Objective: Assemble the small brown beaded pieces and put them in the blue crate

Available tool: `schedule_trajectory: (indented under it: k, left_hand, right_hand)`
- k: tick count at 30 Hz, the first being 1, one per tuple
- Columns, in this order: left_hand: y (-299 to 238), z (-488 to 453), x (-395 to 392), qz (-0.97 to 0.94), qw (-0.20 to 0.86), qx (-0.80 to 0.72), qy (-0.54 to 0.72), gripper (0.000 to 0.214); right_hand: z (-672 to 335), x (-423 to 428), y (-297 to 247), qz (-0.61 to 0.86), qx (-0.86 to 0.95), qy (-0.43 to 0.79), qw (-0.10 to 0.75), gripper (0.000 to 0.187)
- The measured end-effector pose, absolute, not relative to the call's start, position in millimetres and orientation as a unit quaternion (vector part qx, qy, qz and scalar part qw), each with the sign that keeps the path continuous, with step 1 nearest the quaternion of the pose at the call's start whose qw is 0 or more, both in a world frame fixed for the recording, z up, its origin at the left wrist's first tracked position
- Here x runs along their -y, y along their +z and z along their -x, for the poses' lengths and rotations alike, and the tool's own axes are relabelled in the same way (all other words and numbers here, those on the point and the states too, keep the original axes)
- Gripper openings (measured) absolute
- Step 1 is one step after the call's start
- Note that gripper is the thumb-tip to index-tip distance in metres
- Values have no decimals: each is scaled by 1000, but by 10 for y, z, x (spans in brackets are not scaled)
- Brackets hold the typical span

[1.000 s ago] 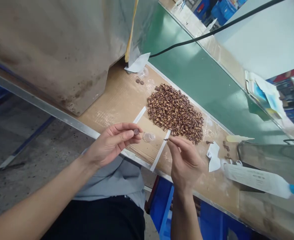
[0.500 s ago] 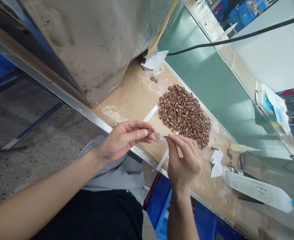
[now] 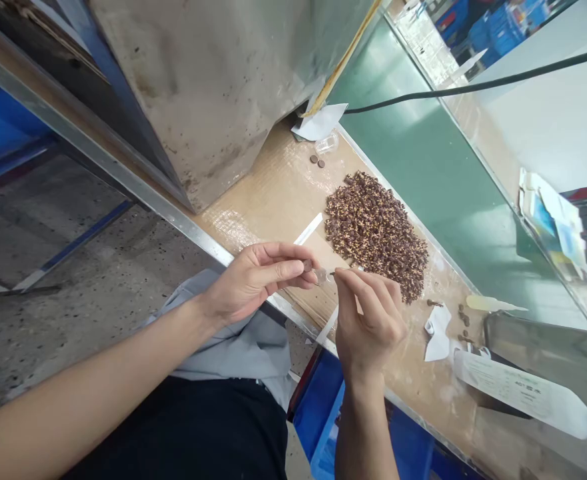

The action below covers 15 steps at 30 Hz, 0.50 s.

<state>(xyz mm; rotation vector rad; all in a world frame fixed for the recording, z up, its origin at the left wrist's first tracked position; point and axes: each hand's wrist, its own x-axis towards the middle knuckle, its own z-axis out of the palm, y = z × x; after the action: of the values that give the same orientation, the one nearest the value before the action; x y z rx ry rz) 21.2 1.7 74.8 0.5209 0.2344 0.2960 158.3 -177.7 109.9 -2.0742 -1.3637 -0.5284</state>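
Note:
Above the near edge of the worktop, my left hand (image 3: pixel 256 277) is closed, with a small brown disc (image 3: pixel 308 265) between thumb and fingers. A small clear plastic piece (image 3: pixel 324 279) juts from its fingertips towards the other hand. Thumb and forefinger of my right hand (image 3: pixel 370 323) pinch a tiny dark, thin part (image 3: pixel 332 274) at the far end of the clear piece; most of that part is hidden. Just beyond both hands lies a heap of small brown parts with gold-coloured pins (image 3: pixel 376 233).
Two brown discs (image 3: pixel 317 161) lie by a clear plastic cup (image 3: pixel 327 143). To the right are white paper (image 3: pixel 438 333), a pale pointed nozzle (image 3: pixel 493 304) and a white bottle with a blue cap (image 3: pixel 523 390). A large stained metal box (image 3: pixel 198 87) stands at left; a blue crate (image 3: pixel 316 400) sits below.
The view has shifted slightly, so the bench items appear lower and further right. Both hands keep their grips, their fingertips still close together at the clear piece.

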Motion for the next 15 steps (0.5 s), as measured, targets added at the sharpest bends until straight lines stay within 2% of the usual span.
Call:
schedule_trajectory:
  k: [6, 15]
  left_hand:
    - [745, -205, -10, -255, 949, -113, 149, 15]
    - [757, -209, -18, -250, 951, -109, 146, 16]
  right_hand:
    - [-1564, 1752, 1111, 778, 500, -210, 317, 20]
    - [-1579, 1762, 1098, 776, 516, -212, 294, 22]
